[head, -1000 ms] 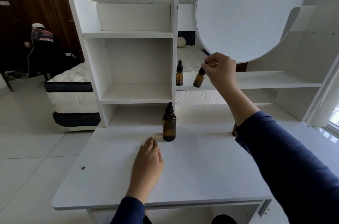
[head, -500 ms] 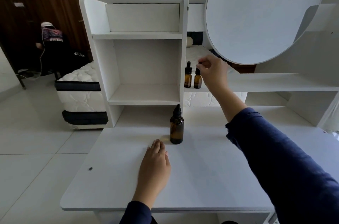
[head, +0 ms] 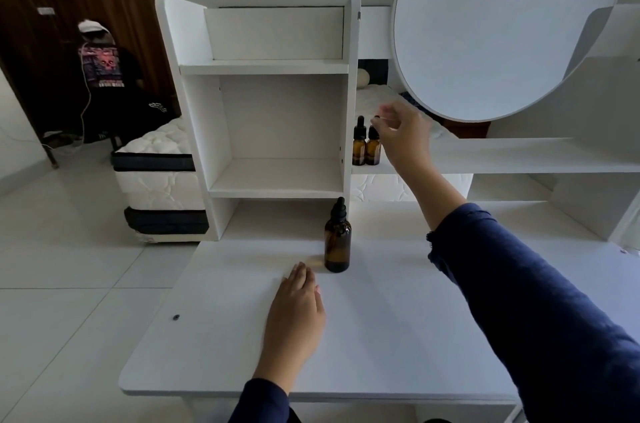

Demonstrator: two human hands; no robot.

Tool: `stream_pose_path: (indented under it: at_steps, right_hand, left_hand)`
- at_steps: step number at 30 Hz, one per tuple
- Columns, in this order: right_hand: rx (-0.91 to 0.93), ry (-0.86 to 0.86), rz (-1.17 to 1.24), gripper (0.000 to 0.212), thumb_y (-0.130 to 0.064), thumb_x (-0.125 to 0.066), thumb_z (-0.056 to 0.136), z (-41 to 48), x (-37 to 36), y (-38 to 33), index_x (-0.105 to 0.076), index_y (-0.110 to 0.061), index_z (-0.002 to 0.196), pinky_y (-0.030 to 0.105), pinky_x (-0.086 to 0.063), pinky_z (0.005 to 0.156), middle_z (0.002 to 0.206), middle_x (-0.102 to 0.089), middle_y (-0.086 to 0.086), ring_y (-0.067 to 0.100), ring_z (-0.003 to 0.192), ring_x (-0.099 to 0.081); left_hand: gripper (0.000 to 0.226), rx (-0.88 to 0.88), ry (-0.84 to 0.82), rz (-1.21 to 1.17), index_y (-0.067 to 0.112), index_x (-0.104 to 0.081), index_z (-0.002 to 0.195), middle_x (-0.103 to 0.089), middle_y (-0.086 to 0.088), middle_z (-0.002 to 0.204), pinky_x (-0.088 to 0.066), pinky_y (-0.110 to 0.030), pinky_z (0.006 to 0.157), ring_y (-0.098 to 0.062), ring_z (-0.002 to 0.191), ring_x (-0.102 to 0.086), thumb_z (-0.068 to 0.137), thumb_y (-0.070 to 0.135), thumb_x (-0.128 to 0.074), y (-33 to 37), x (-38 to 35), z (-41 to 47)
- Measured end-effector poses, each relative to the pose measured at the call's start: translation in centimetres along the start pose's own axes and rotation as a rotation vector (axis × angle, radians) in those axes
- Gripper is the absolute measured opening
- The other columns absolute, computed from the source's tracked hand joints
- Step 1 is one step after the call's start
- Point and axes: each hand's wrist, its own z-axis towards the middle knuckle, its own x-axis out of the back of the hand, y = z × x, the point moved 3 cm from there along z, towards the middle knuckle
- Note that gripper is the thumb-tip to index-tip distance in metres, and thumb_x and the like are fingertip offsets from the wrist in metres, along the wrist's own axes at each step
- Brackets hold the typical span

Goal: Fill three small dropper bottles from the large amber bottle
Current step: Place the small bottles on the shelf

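Observation:
The large amber bottle point(head: 337, 249) with a black dropper cap stands upright at the middle of the white table point(head: 381, 346). Two small amber dropper bottles stand side by side on the right-hand shelf point(head: 519, 156): the left one point(head: 359, 149) is free. My right hand point(head: 403, 142) pinches the black cap tip of the right one point(head: 373, 153), which stands on the shelf. My left hand point(head: 298, 311) rests flat on the table, just left of and nearer than the large bottle, without touching it.
A white cubby unit point(head: 277, 176) rises behind the table, its compartments bare. A round white mirror point(head: 502, 24) hangs above the right shelf. A mattress point(head: 156, 180) lies on the floor to the left, and a person point(head: 104, 76) sits farther back.
My right hand brought the tilted small bottle leftward and set it upright beside the other one on the shelf. The left hand stayed flat on the table.

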Motion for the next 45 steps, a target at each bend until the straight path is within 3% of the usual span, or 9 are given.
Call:
stream_pose_path:
  at_steps: [5, 13, 18, 21, 28, 35, 40, 42, 45]
  right_hand:
    - [0.026, 0.076, 0.014, 0.028, -0.015, -0.057, 0.090, -1.2, 3.3, 0.6, -0.056, -0.007, 0.116, 0.023, -0.046, 0.091, 0.117, -0.062, 0.006, 0.015, 0.109, -0.057]
    - [-0.133, 0.271, -0.074, 0.022, -0.014, -0.058, 0.087, -8.8, 10.3, 8.1, -0.056, -0.010, 0.109, 0.023, -0.041, 0.086, 0.111, -0.062, 0.005, 0.018, 0.104, -0.056]
    - [-0.366, 0.075, -0.154, 0.048, -0.022, -0.068, 0.082, -13.0, 10.6, 13.3, -0.045, -0.007, 0.121, 0.039, -0.042, 0.097, 0.123, -0.050, 0.010, 0.024, 0.115, -0.048]
    - [-0.465, -0.042, -0.185, 0.060, -0.022, -0.070, 0.079, -14.0, 10.0, 14.9, -0.040, -0.005, 0.128, 0.039, -0.040, 0.101, 0.129, -0.045, 0.014, 0.026, 0.120, -0.044]
    - [-0.557, -0.063, -0.287, 0.023, -0.009, -0.060, 0.085, -14.1, 9.5, 16.6, -0.053, 0.002, 0.104, 0.029, -0.034, 0.070, 0.109, -0.060, 0.021, 0.034, 0.097, -0.055]
    - [-0.369, 0.201, 0.046, 0.012, -0.013, -0.065, 0.079, -11.0, 9.3, 10.7, -0.058, -0.007, 0.087, 0.037, -0.053, 0.080, 0.088, -0.068, 0.011, 0.024, 0.087, -0.066]
    - [-0.158, 0.206, 0.124, 0.018, -0.013, -0.066, 0.081, -6.2, 7.8, 5.6, -0.061, -0.006, 0.097, 0.000, -0.043, 0.069, 0.106, -0.058, 0.009, 0.015, 0.093, -0.060]
    - [-0.145, 0.109, 0.069, 0.022, -0.015, -0.067, 0.081, -4.5, 6.5, 5.1, -0.060, -0.007, 0.101, 0.004, -0.045, 0.075, 0.110, -0.056, 0.007, 0.016, 0.096, -0.059]
    - [-0.130, -0.002, -0.037, 0.025, -0.016, -0.067, 0.081, -3.2, 4.9, 4.7, -0.061, -0.008, 0.103, 0.026, -0.048, 0.085, 0.107, -0.063, 0.009, 0.018, 0.097, -0.059]
  left_hand:
    - [0.047, 0.007, -0.021, -0.022, 0.008, -0.021, 0.148, -0.015, -0.004, 0.158, 0.001, -0.019, 0.113, -0.014, 0.146, -0.010, 0.103, 0.023, -0.022, 0.0, 0.1, 0.0]
    - [0.047, 0.028, -0.098, -0.049, 0.009, -0.018, 0.148, -0.011, -0.003, 0.158, -0.001, -0.027, 0.117, -0.016, 0.146, -0.007, 0.103, 0.024, -0.021, 0.2, 0.3, -0.2]
    - [0.047, 0.038, -0.109, -0.066, 0.009, -0.019, 0.147, -0.012, -0.003, 0.158, -0.003, -0.027, 0.116, -0.017, 0.146, -0.009, 0.103, 0.024, -0.021, 0.4, 0.3, -0.4]
    - [0.047, 0.035, -0.106, -0.058, 0.009, -0.020, 0.147, -0.013, -0.004, 0.158, -0.003, -0.027, 0.116, -0.017, 0.146, -0.009, 0.103, 0.024, -0.022, 0.3, 0.1, -0.5]
    - [0.047, 0.038, -0.111, -0.071, 0.010, -0.021, 0.147, -0.014, -0.002, 0.158, -0.003, -0.027, 0.116, -0.015, 0.146, -0.010, 0.102, 0.025, -0.022, 0.2, -0.1, -0.5]
    - [0.048, 0.040, -0.114, -0.063, 0.010, -0.020, 0.148, -0.013, -0.003, 0.158, -0.002, -0.026, 0.116, -0.015, 0.146, -0.008, 0.103, 0.025, -0.022, 0.4, 0.1, -0.4]
    - [0.048, 0.050, -0.114, -0.053, 0.010, -0.018, 0.148, -0.010, -0.002, 0.159, -0.003, -0.025, 0.116, -0.016, 0.146, -0.007, 0.103, 0.026, -0.021, 0.6, 0.3, -0.7]
    - [0.048, 0.044, -0.104, -0.054, 0.010, -0.018, 0.148, -0.011, -0.003, 0.159, -0.004, -0.024, 0.116, -0.016, 0.146, -0.009, 0.102, 0.026, -0.021, 0.6, 0.3, -0.7]
    - [0.048, 0.035, -0.088, -0.054, 0.010, -0.019, 0.148, -0.013, -0.003, 0.158, -0.004, -0.024, 0.116, -0.016, 0.146, -0.010, 0.102, 0.025, -0.022, 0.5, 0.4, -0.7]
